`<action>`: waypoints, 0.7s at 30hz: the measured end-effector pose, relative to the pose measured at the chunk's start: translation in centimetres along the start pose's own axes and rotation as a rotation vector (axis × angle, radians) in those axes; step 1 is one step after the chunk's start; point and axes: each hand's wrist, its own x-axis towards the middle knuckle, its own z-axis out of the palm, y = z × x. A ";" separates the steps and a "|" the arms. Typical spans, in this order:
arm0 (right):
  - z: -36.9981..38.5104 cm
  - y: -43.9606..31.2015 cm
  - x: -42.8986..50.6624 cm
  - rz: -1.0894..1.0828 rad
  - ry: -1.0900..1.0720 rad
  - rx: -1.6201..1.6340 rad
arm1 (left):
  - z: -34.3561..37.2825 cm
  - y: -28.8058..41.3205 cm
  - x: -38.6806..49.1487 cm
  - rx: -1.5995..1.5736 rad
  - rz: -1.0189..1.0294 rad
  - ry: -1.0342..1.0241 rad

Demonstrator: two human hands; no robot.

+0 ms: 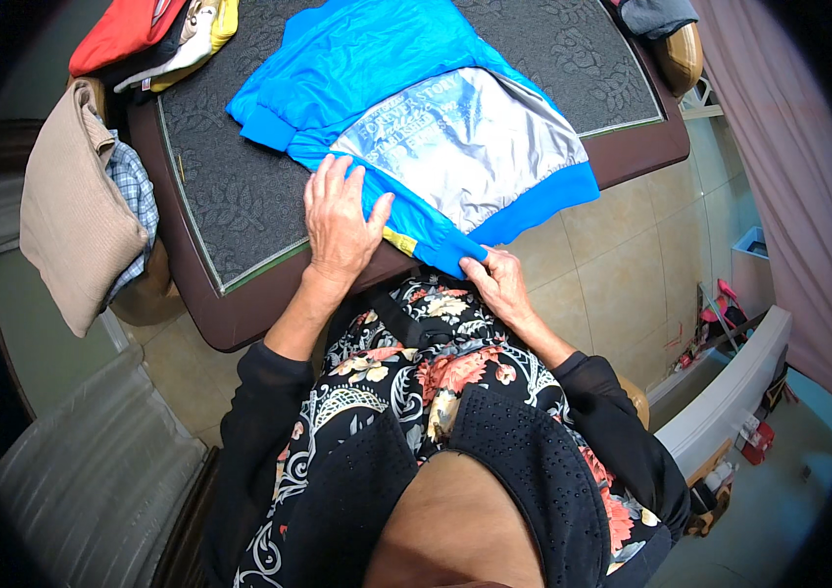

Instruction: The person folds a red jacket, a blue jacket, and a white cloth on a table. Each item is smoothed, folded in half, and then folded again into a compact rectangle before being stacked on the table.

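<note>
A bright blue jacket [379, 59] with a silvery grey lining or panel [460, 147] that bears printed writing lies partly folded on the table [232, 323]. Its blue ribbed hem hangs past the table's near edge. My left hand [342, 217] rests flat, fingers spread, on the edge of a blue sleeve near a small yellow patch [400, 241]. The sleeve's ribbed cuff [449, 253] is pinched between the thumb and fingers of my right hand [497, 283], just off the table's edge.
A dark patterned mat [239, 198] covers the tabletop. Folded red, white and yellow clothes [129, 37] are at the upper left. A beige ribbed garment [78, 206] and a checked cloth [133, 206] lie over a chair on the left. A grey cloth [658, 16] sits at the upper right.
</note>
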 end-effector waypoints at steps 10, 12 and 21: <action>-3.8 -4.6 1.4 -0.282 0.354 0.040 | 1.3 0.7 -0.7 0.070 -0.068 -0.098; -2.9 -6.0 2.5 -0.433 0.270 -0.014 | 1.4 0.7 -0.7 0.080 -0.080 -0.116; 2.2 -5.1 5.7 -0.546 -0.063 -0.547 | 0.9 0.3 -0.8 -0.013 -0.117 -0.063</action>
